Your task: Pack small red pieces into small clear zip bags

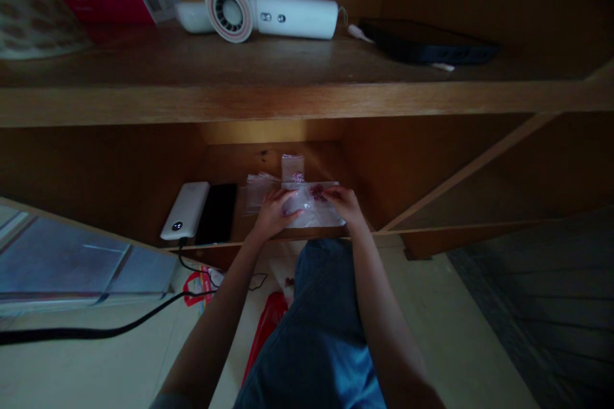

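My left hand (274,213) rests at the front of the lower shelf, its thumb and fingers around a small clear plastic bag (293,204). Just to its right, my right hand (343,202) has its fingertips pinched together at a small pile of dark red beads (317,192). Whatever is between those fingertips is too small to make out. The beads lie on a larger clear plastic sheet or bag (314,218). Behind it lies a small zip bag (291,165) with pinkish beads at its lower end. Several flat empty zip bags (259,190) are stacked left of it.
A white power bank (186,209) with a cable and a black phone-like slab (217,213) lie left on the lower shelf. The upper shelf edge (307,101) juts above my hands, carrying a white handheld fan (295,15) and a dark phone (426,40).
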Action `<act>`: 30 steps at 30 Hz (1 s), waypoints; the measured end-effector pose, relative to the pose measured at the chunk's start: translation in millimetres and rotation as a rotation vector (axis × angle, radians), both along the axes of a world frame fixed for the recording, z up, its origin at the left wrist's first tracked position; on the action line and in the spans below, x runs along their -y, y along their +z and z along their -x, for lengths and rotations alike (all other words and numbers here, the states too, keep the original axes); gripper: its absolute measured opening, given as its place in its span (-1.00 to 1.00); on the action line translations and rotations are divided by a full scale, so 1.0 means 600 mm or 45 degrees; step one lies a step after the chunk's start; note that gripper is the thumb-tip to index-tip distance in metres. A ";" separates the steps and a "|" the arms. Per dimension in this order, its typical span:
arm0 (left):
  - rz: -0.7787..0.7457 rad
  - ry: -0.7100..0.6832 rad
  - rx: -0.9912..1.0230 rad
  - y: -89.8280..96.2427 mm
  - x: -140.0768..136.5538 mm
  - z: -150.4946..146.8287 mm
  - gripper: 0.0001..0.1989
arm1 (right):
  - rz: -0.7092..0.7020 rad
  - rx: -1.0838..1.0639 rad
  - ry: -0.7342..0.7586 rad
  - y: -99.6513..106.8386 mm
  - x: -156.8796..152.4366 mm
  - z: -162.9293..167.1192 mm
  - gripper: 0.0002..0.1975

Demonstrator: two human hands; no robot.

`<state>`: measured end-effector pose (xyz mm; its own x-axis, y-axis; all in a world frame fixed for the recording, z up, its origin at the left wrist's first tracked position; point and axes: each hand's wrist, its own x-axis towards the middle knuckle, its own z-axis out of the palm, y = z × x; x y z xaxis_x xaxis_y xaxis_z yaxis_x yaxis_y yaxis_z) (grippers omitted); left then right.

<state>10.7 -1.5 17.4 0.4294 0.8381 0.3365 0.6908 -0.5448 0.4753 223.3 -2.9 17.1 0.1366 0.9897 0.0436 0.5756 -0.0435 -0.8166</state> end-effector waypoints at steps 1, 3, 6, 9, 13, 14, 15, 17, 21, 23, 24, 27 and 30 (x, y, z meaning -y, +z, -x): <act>0.002 0.002 -0.001 0.000 0.000 0.000 -0.57 | -0.009 -0.065 0.041 0.002 0.001 0.003 -0.84; -0.002 0.008 0.008 0.000 0.000 0.000 -0.56 | -0.022 -0.208 0.111 0.007 0.003 0.011 -0.85; -0.021 0.007 0.021 -0.002 0.000 0.000 -0.56 | -0.032 -0.302 0.159 0.012 0.003 0.020 -0.87; -0.020 0.002 0.028 -0.004 -0.001 0.000 -0.57 | -0.028 -0.330 0.190 0.012 0.001 0.025 -0.88; -0.017 -0.001 0.024 -0.005 -0.002 0.000 -0.56 | -0.015 -0.351 0.231 0.011 -0.001 0.027 -0.90; -0.018 -0.006 0.023 -0.005 -0.002 0.001 -0.56 | -0.014 -0.355 0.237 0.011 -0.001 0.027 -0.90; -0.018 -0.009 0.022 -0.005 -0.002 0.001 -0.56 | -0.014 -0.359 0.241 0.011 -0.001 0.027 -0.90; -0.016 -0.008 0.018 -0.004 -0.002 0.001 -0.56 | -0.014 -0.365 0.246 0.012 0.000 0.029 -0.90; -0.021 -0.003 0.013 -0.005 -0.002 0.002 -0.56 | 0.005 -0.360 0.257 0.011 0.001 0.029 -0.88; -0.028 -0.003 0.018 -0.007 -0.003 0.002 -0.56 | 0.006 -0.371 0.261 0.008 -0.001 0.029 -0.88; -0.031 -0.004 0.022 -0.008 -0.003 0.002 -0.57 | 0.002 -0.382 0.263 0.006 -0.002 0.028 -0.88; -0.036 -0.010 0.033 -0.010 -0.005 0.002 -0.56 | -0.007 -0.417 0.261 0.000 -0.005 0.027 -0.89; -0.038 -0.009 0.033 -0.011 -0.006 0.002 -0.57 | -0.002 -0.446 0.270 -0.003 -0.007 0.026 -0.89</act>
